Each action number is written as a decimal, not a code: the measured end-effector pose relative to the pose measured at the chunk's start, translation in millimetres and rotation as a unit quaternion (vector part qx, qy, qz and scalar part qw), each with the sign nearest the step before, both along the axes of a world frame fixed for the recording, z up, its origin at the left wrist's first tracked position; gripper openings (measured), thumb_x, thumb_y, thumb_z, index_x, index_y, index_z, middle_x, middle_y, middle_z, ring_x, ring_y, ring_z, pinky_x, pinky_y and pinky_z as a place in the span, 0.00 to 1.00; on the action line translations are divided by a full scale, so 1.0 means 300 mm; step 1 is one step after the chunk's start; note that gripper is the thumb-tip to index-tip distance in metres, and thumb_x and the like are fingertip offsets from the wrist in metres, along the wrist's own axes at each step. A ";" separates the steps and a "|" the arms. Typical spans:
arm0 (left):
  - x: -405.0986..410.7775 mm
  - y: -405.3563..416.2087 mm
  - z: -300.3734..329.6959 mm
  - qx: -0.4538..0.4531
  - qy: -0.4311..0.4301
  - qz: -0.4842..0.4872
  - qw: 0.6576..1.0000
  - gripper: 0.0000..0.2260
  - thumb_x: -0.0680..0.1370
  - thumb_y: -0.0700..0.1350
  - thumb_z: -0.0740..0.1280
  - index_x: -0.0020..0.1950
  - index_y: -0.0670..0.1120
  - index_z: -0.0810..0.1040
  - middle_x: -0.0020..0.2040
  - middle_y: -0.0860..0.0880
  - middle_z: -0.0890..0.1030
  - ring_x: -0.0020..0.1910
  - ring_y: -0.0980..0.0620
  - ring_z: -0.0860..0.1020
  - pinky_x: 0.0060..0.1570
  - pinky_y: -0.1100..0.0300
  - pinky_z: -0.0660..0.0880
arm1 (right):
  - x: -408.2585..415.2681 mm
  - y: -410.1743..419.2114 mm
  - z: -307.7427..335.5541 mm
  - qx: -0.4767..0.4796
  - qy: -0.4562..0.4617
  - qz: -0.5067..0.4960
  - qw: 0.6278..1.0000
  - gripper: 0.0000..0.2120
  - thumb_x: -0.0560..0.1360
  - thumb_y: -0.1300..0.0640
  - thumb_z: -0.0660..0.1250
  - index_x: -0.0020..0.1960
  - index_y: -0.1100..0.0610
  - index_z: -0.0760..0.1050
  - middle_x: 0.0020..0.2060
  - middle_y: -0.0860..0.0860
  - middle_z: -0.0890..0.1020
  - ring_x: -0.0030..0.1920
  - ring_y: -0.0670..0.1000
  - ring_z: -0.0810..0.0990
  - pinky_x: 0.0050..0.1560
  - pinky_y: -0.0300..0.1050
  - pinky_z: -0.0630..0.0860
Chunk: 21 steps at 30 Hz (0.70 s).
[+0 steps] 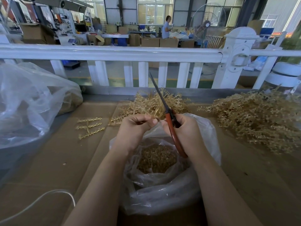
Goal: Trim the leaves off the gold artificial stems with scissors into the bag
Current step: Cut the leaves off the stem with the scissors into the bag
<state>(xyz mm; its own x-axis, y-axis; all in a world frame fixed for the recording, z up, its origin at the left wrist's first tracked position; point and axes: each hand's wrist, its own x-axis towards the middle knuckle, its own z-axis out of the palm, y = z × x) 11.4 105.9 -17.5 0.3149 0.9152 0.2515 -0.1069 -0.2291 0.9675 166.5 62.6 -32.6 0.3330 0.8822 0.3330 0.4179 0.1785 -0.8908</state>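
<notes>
- Above the mouth of the clear plastic bag (164, 191), near centre of the cardboard-covered table (53, 160), both hands meet.
- Left hand (135, 129): fingers curled, pinching what appears to be a short piece of gold artificial stem (155, 118) at the fingertips; the piece is mostly hidden, so its long axis cannot be told.
- Right hand (185, 129): wrapped round the red handles of the long-bladed scissors (169, 126); blades together, pointing far and slightly left, away from the body.
- Key relation: the pinched piece lies just left of the scissor pivot, directly over the bag opening, so cut leaves would probably drop onto the gold trimmings (157, 158) already inside.
- Supply: a heap of untrimmed gold stems (156, 103) lies just beyond the hands; a larger heap (255, 118) lies far right, nearer the right hand.
- A bare gold branched stem (89, 128) lies flat to the left, long axis running left to right.
- A second, larger clear plastic bag (31, 101) sits at far left.
</notes>
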 end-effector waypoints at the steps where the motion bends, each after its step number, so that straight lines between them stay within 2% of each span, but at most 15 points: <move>1: 0.001 -0.001 0.001 -0.001 0.001 0.000 1.000 0.07 0.75 0.34 0.72 0.38 0.44 0.83 0.31 0.58 0.80 0.31 0.65 0.76 0.34 0.73 0.70 | 0.000 0.002 0.001 -0.001 -0.003 -0.002 1.000 0.07 0.75 0.55 0.74 0.39 0.50 0.80 0.34 0.42 0.84 0.35 0.41 0.82 0.34 0.34 0.76; 6: 0.000 0.000 0.000 -0.022 0.000 0.015 1.000 0.05 0.76 0.40 0.71 0.40 0.45 0.82 0.34 0.53 0.81 0.33 0.59 0.75 0.36 0.69 0.72 | -0.004 -0.008 0.003 0.013 -0.004 0.006 1.000 0.06 0.74 0.56 0.74 0.40 0.49 0.80 0.36 0.41 0.85 0.37 0.39 0.82 0.36 0.29 0.74; 10: -0.004 0.004 0.005 -0.062 -0.043 0.035 0.997 0.05 0.78 0.41 0.70 0.42 0.45 0.82 0.36 0.50 0.82 0.33 0.58 0.76 0.36 0.67 0.73 | -0.004 -0.012 0.004 0.016 -0.013 0.008 1.000 0.06 0.74 0.56 0.75 0.41 0.48 0.80 0.33 0.39 0.84 0.35 0.38 0.82 0.34 0.28 0.73; 13: -0.001 -0.001 0.011 -0.084 -0.054 0.034 0.994 0.04 0.77 0.41 0.71 0.42 0.45 0.82 0.36 0.50 0.82 0.32 0.58 0.77 0.35 0.67 0.74 | -0.004 -0.015 0.002 0.016 -0.005 0.020 1.000 0.04 0.75 0.56 0.74 0.43 0.50 0.81 0.33 0.42 0.85 0.32 0.41 0.83 0.30 0.30 0.74; 16: -0.003 0.001 0.010 -0.090 -0.050 0.042 0.994 0.04 0.76 0.40 0.71 0.41 0.44 0.82 0.35 0.49 0.82 0.32 0.57 0.76 0.35 0.66 0.74 | -0.002 -0.010 -0.003 -0.002 -0.031 0.017 0.999 0.03 0.75 0.55 0.74 0.43 0.50 0.81 0.32 0.43 0.84 0.31 0.43 0.83 0.30 0.35 0.76; 19: -0.008 0.006 0.008 -0.077 -0.044 0.047 0.995 0.05 0.77 0.39 0.71 0.41 0.44 0.82 0.34 0.51 0.82 0.33 0.58 0.76 0.36 0.66 0.74 | 0.000 -0.005 -0.009 -0.015 -0.066 -0.003 0.998 0.06 0.74 0.46 0.74 0.44 0.47 0.81 0.34 0.40 0.84 0.34 0.42 0.83 0.36 0.42 0.79; 21: -0.010 0.005 0.006 -0.062 -0.045 0.049 0.996 0.06 0.77 0.39 0.70 0.41 0.45 0.82 0.33 0.53 0.81 0.33 0.58 0.76 0.36 0.66 0.74 | 0.005 -0.009 -0.009 -0.025 -0.107 -0.015 0.994 0.18 0.67 0.32 0.71 0.46 0.44 0.80 0.37 0.38 0.84 0.39 0.40 0.82 0.40 0.40 0.79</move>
<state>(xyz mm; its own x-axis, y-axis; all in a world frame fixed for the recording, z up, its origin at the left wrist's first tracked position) 8.4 107.4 -15.8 0.2036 0.9663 0.1573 -0.1785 -0.1213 0.9764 167.9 59.8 -35.2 0.2849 0.8904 0.3550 0.6033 0.1213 -0.7883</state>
